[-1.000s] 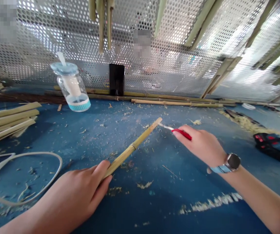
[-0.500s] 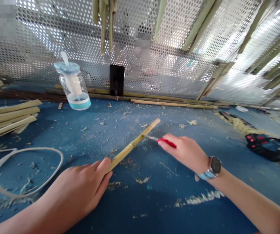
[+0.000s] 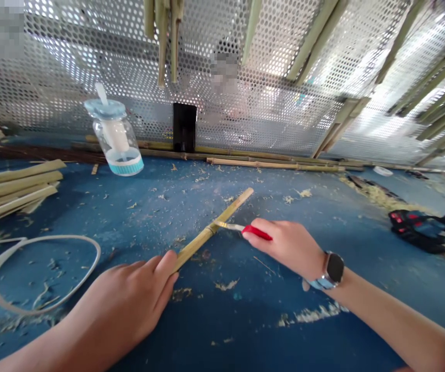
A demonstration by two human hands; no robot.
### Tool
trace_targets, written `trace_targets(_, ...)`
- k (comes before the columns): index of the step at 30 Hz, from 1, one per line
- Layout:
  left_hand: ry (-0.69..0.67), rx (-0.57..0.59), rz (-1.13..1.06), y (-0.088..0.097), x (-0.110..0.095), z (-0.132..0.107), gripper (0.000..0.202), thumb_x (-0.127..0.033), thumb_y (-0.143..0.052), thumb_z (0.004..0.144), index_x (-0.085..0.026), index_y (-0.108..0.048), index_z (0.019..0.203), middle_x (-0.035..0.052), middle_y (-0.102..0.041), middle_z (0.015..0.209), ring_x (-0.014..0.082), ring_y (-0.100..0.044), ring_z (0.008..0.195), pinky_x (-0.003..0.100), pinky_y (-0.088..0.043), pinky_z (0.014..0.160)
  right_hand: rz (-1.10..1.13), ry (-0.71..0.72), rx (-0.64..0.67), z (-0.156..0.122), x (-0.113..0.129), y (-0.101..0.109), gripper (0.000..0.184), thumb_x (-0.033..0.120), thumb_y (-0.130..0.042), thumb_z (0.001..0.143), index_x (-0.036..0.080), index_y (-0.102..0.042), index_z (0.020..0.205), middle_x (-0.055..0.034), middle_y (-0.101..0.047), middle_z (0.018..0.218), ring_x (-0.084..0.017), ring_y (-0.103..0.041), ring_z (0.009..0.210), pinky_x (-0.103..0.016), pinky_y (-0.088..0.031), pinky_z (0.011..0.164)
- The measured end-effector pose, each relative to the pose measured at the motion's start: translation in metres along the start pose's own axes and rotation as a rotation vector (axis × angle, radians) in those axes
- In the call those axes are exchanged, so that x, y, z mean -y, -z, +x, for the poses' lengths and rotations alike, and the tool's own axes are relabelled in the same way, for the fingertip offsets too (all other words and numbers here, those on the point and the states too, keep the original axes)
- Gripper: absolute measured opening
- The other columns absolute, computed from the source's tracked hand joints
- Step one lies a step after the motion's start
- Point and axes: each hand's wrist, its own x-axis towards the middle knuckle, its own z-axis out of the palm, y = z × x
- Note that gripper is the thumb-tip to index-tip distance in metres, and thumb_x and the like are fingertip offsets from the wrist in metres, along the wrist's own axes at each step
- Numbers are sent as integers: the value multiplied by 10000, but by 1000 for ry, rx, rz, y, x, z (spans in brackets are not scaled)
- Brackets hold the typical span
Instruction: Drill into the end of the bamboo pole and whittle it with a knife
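A thin bamboo stick lies slanted on the blue table, its far end pointing up and right. My left hand is closed round its near end. My right hand, with a watch on the wrist, grips a red-handled knife. The knife's blade touches the stick near its node, about midway along.
A clear bottle with a light blue lid stands at the back left. Split bamboo strips lie at the left, above a white hose loop. Long bamboo poles run along the perforated metal wall. A red and black power tool lies at the right. Shavings litter the table.
My right hand has drawn the knife back along the stick, from its far tip toward the node near the middle. My left hand has kept its hold on the near end.
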Motion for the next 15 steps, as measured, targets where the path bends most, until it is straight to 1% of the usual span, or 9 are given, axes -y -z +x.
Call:
trace_targets(3,4,-2,-9,0,1,-1,442,-243,-288,1070,-183,-654,1311,86,-841,1012,325,-827,831,419,-607,649,-68,-128,-33,3,-11,3,694,752,-287,1041,226,-701,855,-16,-594,539,-155,-505,454,-270,-252,463)
trace_targets(4,2,-3,-15,-1,1,-1,437,-244,-292,1067,-188,-657,1299,81,-842,1002,326,-826,825,419,-604,640,-68,-144,-32,3,-12,3,696,747,-281,1042,224,-701,854,-13,-585,532,-153,-497,447,-270,-249,459)
trace_targets(5,-2,-2,-20,-2,2,-1,432,-247,-292,1066,-191,-662,1282,75,-841,975,326,-825,805,418,-600,628,-50,-128,-17,2,-10,3,691,739,-282,1046,222,-698,856,-11,-594,544,-148,-501,451,-269,-255,461)
trace_targets(8,-21,-28,-30,-5,3,0,439,-268,-276,1070,-197,-674,1241,68,-836,922,323,-818,753,420,-592,608,38,19,51,-3,2,1,670,727,-294,1059,219,-692,875,-13,-658,627,-135,-552,501,-263,-301,491)
trace_targets(9,-24,-43,-31,-6,3,0,447,-275,-269,1072,-194,-676,1238,70,-835,913,323,-816,741,423,-593,609,46,45,61,-3,3,1,666,728,-301,1058,219,-693,882,-15,-670,646,-135,-563,515,-262,-310,498)
trace_targets(10,-26,-59,-33,-6,3,0,455,-282,-262,1074,-191,-676,1238,70,-833,902,323,-814,731,426,-594,609,34,36,59,-2,1,2,663,729,-306,1056,220,-696,888,-15,-668,645,-138,-564,517,-264,-311,498)
trace_targets(12,-28,-76,-35,-7,3,1,463,-283,-258,1073,-183,-675,1247,75,-831,900,329,-815,740,433,-599,612,-25,-60,34,2,-8,4,653,725,-320,1049,220,-705,894,-11,-628,590,-145,-534,487,-268,-292,479)
trace_targets(14,-26,-63,-34,-7,3,0,464,-272,-259,1068,-178,-678,1244,81,-832,908,336,-818,764,440,-604,618,-96,-161,-4,5,-17,5,641,711,-331,1049,218,-707,888,-4,-577,535,-149,-493,458,-273,-264,462)
trace_targets(15,-22,-55,-32,-7,3,0,464,-268,-259,1066,-178,-678,1245,85,-833,924,340,-819,776,444,-606,621,-115,-170,-16,5,-17,5,637,704,-330,1052,217,-704,882,-4,-571,529,-148,-484,454,-274,-254,459)
